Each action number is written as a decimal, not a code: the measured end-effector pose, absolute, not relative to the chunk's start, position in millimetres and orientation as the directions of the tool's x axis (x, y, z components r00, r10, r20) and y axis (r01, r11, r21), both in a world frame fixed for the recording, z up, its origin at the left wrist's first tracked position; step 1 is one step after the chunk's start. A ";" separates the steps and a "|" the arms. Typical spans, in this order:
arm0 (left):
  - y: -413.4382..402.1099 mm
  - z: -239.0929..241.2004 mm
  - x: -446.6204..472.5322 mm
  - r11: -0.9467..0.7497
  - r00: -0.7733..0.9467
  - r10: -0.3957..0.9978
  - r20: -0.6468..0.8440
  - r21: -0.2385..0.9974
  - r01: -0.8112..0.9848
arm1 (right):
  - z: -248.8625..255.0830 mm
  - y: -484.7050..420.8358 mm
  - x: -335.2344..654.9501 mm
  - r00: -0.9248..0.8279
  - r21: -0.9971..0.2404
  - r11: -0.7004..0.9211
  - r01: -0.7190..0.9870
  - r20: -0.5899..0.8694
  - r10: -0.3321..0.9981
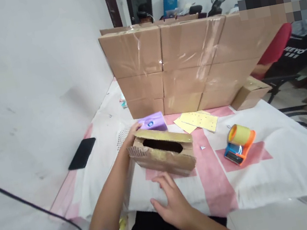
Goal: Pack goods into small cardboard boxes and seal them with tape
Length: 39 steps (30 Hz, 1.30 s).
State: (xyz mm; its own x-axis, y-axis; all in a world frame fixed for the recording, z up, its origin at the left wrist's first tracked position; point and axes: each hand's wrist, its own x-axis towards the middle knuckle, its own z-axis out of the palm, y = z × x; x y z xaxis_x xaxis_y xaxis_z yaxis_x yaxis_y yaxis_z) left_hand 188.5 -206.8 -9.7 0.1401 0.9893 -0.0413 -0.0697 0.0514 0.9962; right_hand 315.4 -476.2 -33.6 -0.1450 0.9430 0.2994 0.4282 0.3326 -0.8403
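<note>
A cardboard box (164, 158) with a long oval slot in its top stands tilted on the cloth-covered table. Behind it is a purple soft pack (154, 122), which looks like a pack of tissues. My left hand (135, 131) reaches past the box's left side and grips the pack's left end; the box hides some of those fingers. In front of the box, my right hand (170, 201) is open with its fingers apart, holding nothing. Its fingertips are close to the box's lower front edge; whether they touch it I cannot tell.
A wall of taped cardboard boxes (180, 50) spans the table's back. Yellow dotted sheets (200, 120) and an orange-and-blue tape dispenser (240, 143) lie right. A black phone (82, 153) is left, and a small carton (250, 93) stands back right near a person in red (273, 46).
</note>
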 end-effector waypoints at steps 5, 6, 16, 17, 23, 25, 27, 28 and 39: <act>-228.3 39.4 147.7 -0.100 -0.012 0.995 0.099 0.983 -0.152 | 23.3 -492.7 410.8 -0.056 -0.750 0.559 0.353 0.579 0.813; -236.6 51.3 142.7 -0.166 -0.029 0.986 0.163 0.972 -0.168 | 37.1 -485.1 429.7 0.021 -0.738 0.563 0.371 0.613 0.790; -314.3 97.1 187.5 -0.475 0.301 0.832 0.466 0.879 -0.047 | 116.9 -346.7 437.0 -0.301 -0.667 0.635 0.389 0.559 0.772; -318.7 94.8 185.9 -0.483 0.297 0.833 0.467 0.876 -0.024 | 116.3 -345.0 432.1 -0.274 -0.686 0.625 0.373 0.562 0.780; -357.6 74.1 150.1 -0.615 0.388 0.771 0.505 0.431 0.660 | 97.3 -350.6 424.0 0.082 -0.886 0.447 0.122 0.458 0.885; -373.8 66.0 144.7 -0.634 0.446 0.704 0.553 0.205 0.746 | 91.6 -350.8 424.4 0.138 -0.920 0.388 0.052 0.391 0.910; -387.0 59.0 144.6 -0.649 0.490 0.639 0.592 0.074 0.757 | 88.8 -350.6 425.6 0.177 -0.940 0.342 0.010 0.339 0.924; -391.6 56.4 145.7 -0.671 0.530 0.613 0.586 0.031 0.741 | 88.6 -350.7 426.7 0.188 -0.944 0.328 -0.009 0.321 0.928; -351.7 84.0 145.7 -0.635 0.738 0.665 0.116 0.609 0.476 | 107.8 -396.3 438.7 0.088 -0.935 0.302 0.185 0.322 0.943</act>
